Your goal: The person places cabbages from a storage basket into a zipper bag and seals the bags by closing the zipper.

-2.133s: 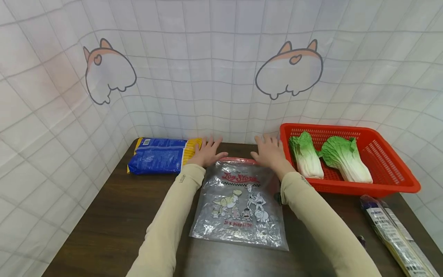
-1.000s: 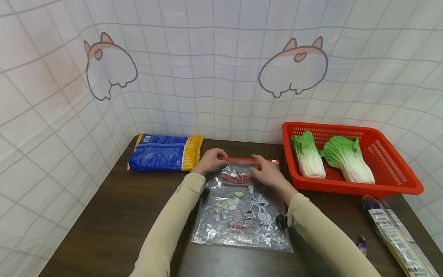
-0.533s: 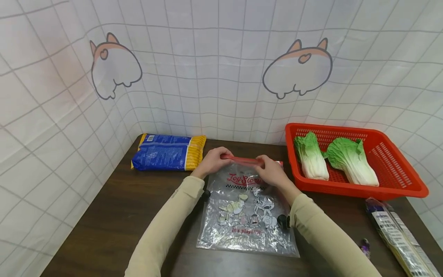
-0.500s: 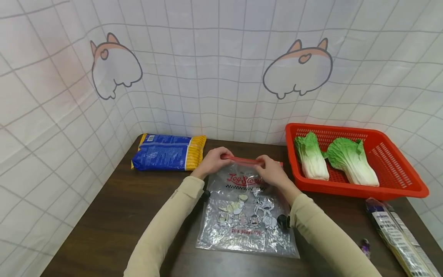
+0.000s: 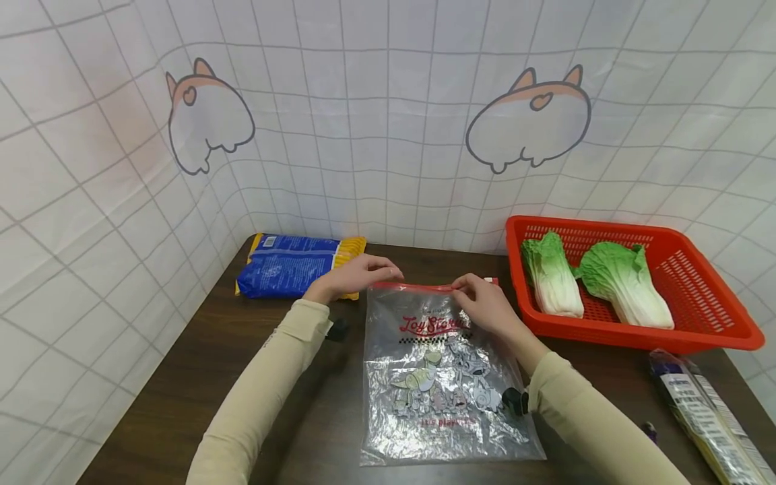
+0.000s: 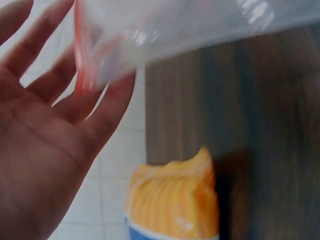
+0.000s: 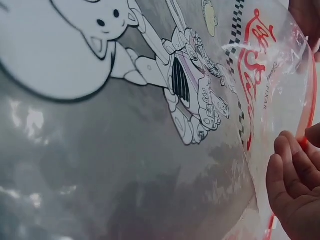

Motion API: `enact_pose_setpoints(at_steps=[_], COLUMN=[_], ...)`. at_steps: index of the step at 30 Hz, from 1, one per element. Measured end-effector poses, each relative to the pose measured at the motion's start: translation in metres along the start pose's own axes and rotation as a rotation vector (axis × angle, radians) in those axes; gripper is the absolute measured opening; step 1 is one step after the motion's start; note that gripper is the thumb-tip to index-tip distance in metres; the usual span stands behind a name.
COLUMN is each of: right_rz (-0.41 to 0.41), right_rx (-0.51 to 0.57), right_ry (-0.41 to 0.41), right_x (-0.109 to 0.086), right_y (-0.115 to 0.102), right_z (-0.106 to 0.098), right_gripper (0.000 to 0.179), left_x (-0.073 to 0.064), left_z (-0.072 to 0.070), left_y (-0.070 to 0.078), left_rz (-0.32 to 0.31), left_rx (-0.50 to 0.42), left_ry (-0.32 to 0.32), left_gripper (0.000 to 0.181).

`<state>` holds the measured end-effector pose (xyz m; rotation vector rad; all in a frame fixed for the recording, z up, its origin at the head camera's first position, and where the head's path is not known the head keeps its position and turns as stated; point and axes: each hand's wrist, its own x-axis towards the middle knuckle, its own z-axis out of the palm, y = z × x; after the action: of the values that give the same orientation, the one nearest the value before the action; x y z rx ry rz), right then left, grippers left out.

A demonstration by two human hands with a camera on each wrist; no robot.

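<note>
A clear plastic zip bag (image 5: 418, 404) with a red top strip and cartoon print lies on the table, its top edge slightly raised. The right hand (image 5: 485, 306) pinches the red strip right of its middle; the right wrist view shows the curled fingers (image 7: 295, 175) at that strip. At the bag's top left corner is the left hand (image 5: 354, 275), its fingers extended. In the left wrist view the fingers (image 6: 37, 47) are spread beside the bag's corner (image 6: 100, 60), and whether they touch it is unclear.
A blue and yellow packet (image 5: 285, 266) lies at the back left, partly behind the left hand. At right stands a red basket (image 5: 709, 269) with two Chinese cabbages (image 5: 627, 283). Long clear-wrapped packs (image 5: 703, 411) and a small purple item (image 5: 650, 431) lie front right.
Both hands, at first spread flat by the bag's top, came to grip its red strip and lift it. Now the left hand has loosened and moved left; the right still pinches.
</note>
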<state>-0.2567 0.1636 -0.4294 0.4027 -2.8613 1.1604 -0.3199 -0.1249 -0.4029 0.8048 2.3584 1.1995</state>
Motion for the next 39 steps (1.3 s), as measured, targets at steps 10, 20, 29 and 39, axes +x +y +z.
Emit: enact_pose_setpoints(at_steps=[10,20,29,39], right_rz=[-0.150,-0.157,-0.099,-0.255], right_rx=[0.045,0.161,0.188,0.153], right_ry=[-0.030,0.000,0.054,0.231], right_x=[-0.022,-0.036,-0.044,-0.045], right_y=[-0.020,-0.030,-0.042,-0.081], right_z=[-0.009,-0.018,-0.021,-0.053], right_gripper=[0.019,0.015,0.018,0.006], left_x=[-0.016,-0.023,-0.019,-0.023], left_z=[-0.015,-0.003,0.010,-0.029], left_y=[0.005,0.003,0.010,0.070], left_rz=[0.077,0.072,0.150,0.202], left_rx=[-0.039,-0.173,-0.036,-0.004], left_ry=[-0.291,-0.385,-0.335,0.006], left_gripper=[0.030,0.036,0.037,0.037])
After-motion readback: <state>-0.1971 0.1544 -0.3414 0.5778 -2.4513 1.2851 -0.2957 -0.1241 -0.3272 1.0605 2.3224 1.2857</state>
